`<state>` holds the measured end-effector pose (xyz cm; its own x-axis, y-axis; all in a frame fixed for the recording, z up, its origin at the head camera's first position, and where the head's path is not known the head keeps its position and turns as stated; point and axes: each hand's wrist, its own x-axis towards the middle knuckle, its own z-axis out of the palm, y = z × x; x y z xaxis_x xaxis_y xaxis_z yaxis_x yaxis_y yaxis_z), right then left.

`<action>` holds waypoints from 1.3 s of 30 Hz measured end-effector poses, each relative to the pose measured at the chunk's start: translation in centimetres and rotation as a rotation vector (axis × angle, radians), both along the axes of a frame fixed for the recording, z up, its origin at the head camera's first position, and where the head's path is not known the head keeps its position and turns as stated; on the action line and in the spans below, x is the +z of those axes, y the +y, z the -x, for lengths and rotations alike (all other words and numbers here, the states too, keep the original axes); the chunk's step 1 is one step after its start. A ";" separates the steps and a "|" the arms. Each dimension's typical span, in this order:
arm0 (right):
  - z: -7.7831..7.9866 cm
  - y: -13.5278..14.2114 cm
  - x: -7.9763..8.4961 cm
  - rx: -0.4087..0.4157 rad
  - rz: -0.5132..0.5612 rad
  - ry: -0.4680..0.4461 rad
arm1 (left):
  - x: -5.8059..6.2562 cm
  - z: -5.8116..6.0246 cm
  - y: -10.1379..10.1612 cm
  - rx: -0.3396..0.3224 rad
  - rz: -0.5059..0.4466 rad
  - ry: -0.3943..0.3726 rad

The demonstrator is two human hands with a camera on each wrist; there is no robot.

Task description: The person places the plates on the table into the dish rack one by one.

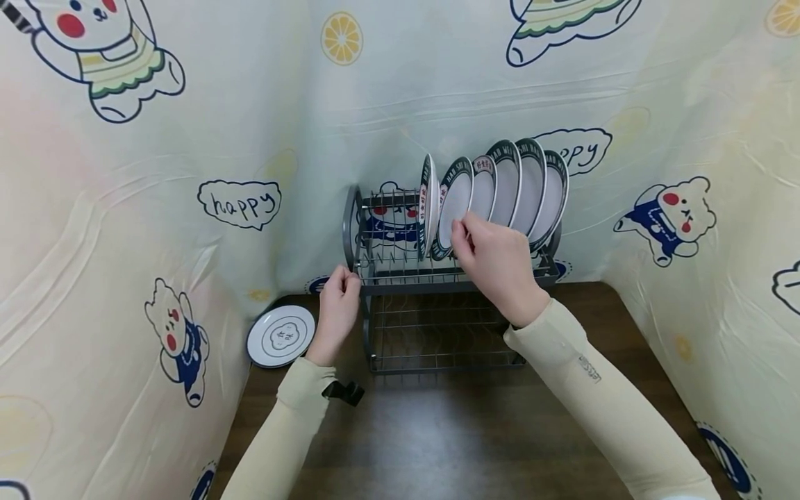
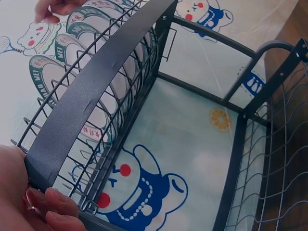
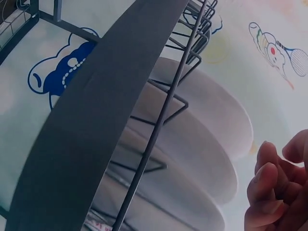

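A dark grey two-tier dish rack [image 1: 415,286] stands on the table, its upper tier holding several white plates [image 1: 455,201] with dark green, lettered rims. These plates stand on edge toward the right side. My left hand [image 1: 337,305] grips the front left corner of the upper tier; in the left wrist view, the fingers [image 2: 57,204] curl around the frame's end. Over the front of the plates is my right hand [image 1: 496,264]. Its fingers [image 3: 264,192] are loosely bent, with a gap to the thumb and nothing held between them in the right wrist view.
A white plate [image 1: 281,336] with a dark rim and a printed centre lies left of the rack, close to the curtain. Patterned curtain [image 1: 244,125] hangs behind and on both sides. The brown wooden table [image 1: 431,430] extends in front of the rack.
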<state>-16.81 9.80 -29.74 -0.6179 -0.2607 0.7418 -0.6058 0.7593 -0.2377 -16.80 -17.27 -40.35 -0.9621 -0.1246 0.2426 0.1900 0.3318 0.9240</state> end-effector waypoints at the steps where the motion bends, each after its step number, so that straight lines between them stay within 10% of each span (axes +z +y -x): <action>1: -0.1 0.2 -0.1 -0.003 -0.001 0.009 | 0.0 0.0 0.0 0.001 -0.001 0.002; 39: -3.0 12.0 -4.2 -0.224 0.075 0.005 | -0.3 0.1 0.0 0.013 0.005 0.022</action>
